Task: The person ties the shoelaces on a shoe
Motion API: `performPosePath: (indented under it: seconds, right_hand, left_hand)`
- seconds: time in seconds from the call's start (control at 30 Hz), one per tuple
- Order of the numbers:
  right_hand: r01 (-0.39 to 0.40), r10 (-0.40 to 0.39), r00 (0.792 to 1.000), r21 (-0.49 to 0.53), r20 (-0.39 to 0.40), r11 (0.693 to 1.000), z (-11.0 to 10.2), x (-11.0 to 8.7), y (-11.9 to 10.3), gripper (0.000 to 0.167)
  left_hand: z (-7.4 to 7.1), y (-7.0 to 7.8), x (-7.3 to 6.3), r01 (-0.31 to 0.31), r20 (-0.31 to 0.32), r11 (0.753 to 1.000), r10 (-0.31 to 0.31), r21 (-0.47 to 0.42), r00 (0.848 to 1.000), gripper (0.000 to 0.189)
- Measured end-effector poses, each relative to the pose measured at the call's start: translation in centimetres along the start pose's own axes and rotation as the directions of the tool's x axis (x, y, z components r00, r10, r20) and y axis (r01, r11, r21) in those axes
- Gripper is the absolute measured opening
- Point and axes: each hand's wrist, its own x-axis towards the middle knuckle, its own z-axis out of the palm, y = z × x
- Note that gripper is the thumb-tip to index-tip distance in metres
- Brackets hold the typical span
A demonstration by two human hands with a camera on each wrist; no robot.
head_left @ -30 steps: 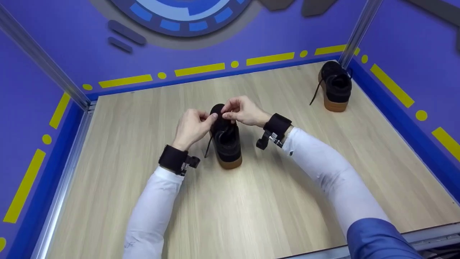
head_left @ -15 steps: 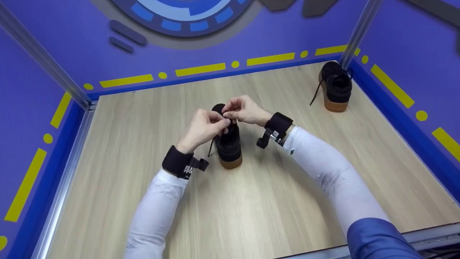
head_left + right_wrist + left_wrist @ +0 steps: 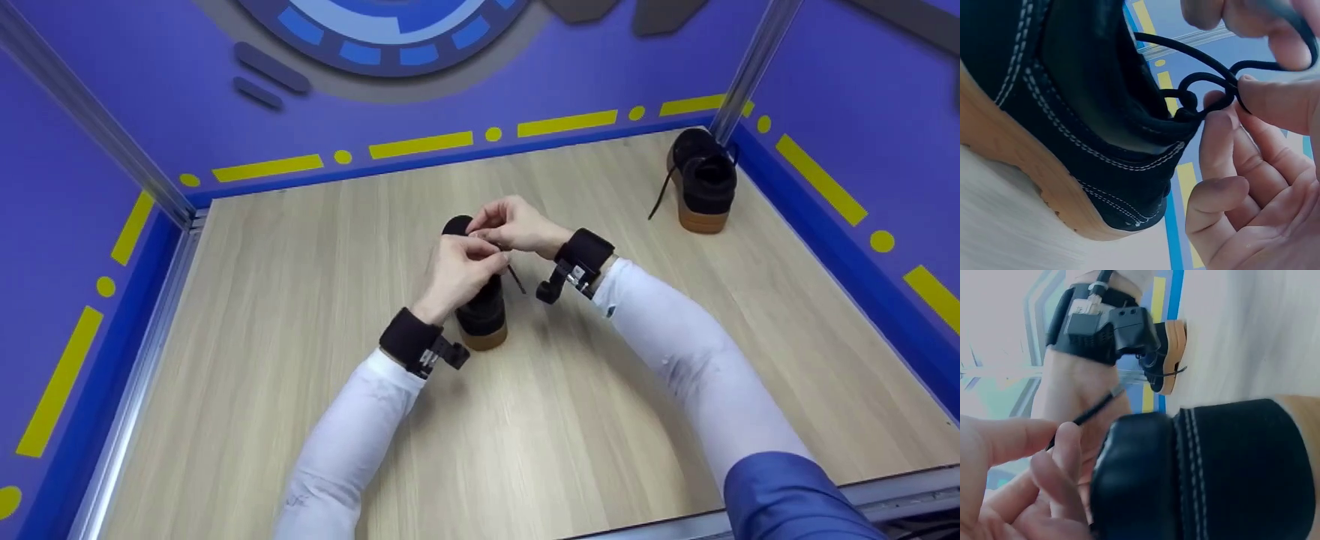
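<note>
A black low shoe with white stitching and a tan gum sole (image 3: 484, 319) stands at mid-table, toe pointing away; both hands cover its lacing. My left hand (image 3: 461, 270) pinches a black shoelace (image 3: 1094, 410) between thumb and finger, and the lace's tip sticks out past the fingertips. Just to its right, my right hand (image 3: 517, 225) pinches the laces above the tongue. In the right wrist view the shoelace (image 3: 1196, 53) forms loops, held where they cross between thumb and forefinger; a small knot (image 3: 1188, 101) sits at the shoe's throat.
A matching black shoe (image 3: 709, 187) stands in the far right corner, one lace trailing onto the wooden tabletop (image 3: 300, 360). Blue-purple panels (image 3: 420, 112) with yellow marks enclose the back and sides. Both wrists wear black straps (image 3: 411, 341) with small cameras.
My left hand has moved right, across the shoe, carrying the lace; its free end, earlier left of the shoe, now hangs on the right. The right hand has stayed nearly in place.
</note>
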Motion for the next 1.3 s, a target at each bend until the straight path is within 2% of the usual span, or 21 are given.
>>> performPosePath:
  seconds: [0.13, 0.27, 0.37, 0.47, 0.53, 0.67, 0.77, 0.83, 0.93, 1.07, 1.17, 1.3]
  right_hand:
    - [-0.009, 0.009, 1.0, -0.01, -0.002, 1.0, 0.0, 0.1, 0.1, 0.012]
    - [-0.028, 0.028, 1.0, -0.005, 0.009, 1.0, 0.1, 0.1, 0.1, 0.01]
    - [-0.039, 0.039, 0.999, 0.013, 0.02, 0.999, 0.1, 0.1, 0.1, 0.01]
    - [-0.044, 0.044, 0.999, 0.034, 0.017, 0.998, 0.0, 0.0, 0.1, 0.011]
    - [-0.042, 0.041, 0.999, 0.045, 0.012, 0.998, -0.1, 0.0, 0.3, 0.011]
    - [-0.018, 0.018, 1.0, 0.055, 0.006, 0.998, -0.1, -0.1, 0.6, 0.011]
    - [0.007, -0.008, 1.0, 0.06, 0.004, 0.998, 0.0, -0.1, 0.8, 0.009]
    - [0.025, -0.025, 1.0, 0.053, 0.003, 0.998, 0.0, -0.2, 0.8, 0.008]
    - [0.051, -0.051, 0.999, 0.037, -0.009, 0.998, 0.0, -0.3, 0.7, 0.008]
    - [0.081, -0.08, 0.996, 0.02, -0.048, 0.997, 0.0, -0.4, 0.6, 0.013]
    - [0.115, -0.113, 0.99, 0.022, -0.079, 0.993, 0.2, -0.5, 0.8, 0.021]
    - [0.211, -0.213, 0.968, -0.028, -0.132, 0.977, 0.7, -0.9, 1.4, 0.024]
  left_hand:
    - [0.2, -0.3, 0.4, -0.024, 0.028, 0.987, 0.019, 0.159, 0.999, 0.016]
    - [-1.0, -0.9, 0.3, 0.012, 0.028, 0.962, -0.02, 0.271, 0.999, 0.028]
    - [-2.4, -1.3, 0.3, 0.055, -0.046, 0.958, -0.044, 0.28, 0.998, 0.028]
    - [-3.4, -1.8, 0.5, 0.084, -0.133, 0.963, -0.051, 0.255, 0.99, 0.018]
    - [-3.7, -2.1, 0.6, 0.087, -0.158, 0.973, -0.054, 0.215, 0.986, 0.019]
    - [-3.6, -2.7, 1.0, 0.062, -0.115, 0.984, -0.043, 0.167, 0.992, 0.023]
    - [-3.1, -3.1, 1.1, 0.022, -0.095, 0.983, -0.005, 0.182, 0.995, 0.017]
    - [-2.7, -3.2, 1.2, -0.003, -0.108, 0.976, 0.028, 0.22, 0.994, 0.013]
    - [-2.3, -3.2, 1.3, -0.027, -0.149, 0.951, 0.076, 0.309, 0.986, 0.011]
    - [-2.0, -3.2, 1.5, -0.03, -0.187, 0.918, 0.112, 0.395, 0.976, 0.011]
    - [-2.0, -3.3, 1.6, -0.022, -0.197, 0.915, 0.111, 0.402, 0.974, 0.011]
    - [-2.2, -3.5, 1.7, -0.012, -0.194, 0.932, 0.088, 0.362, 0.977, 0.013]
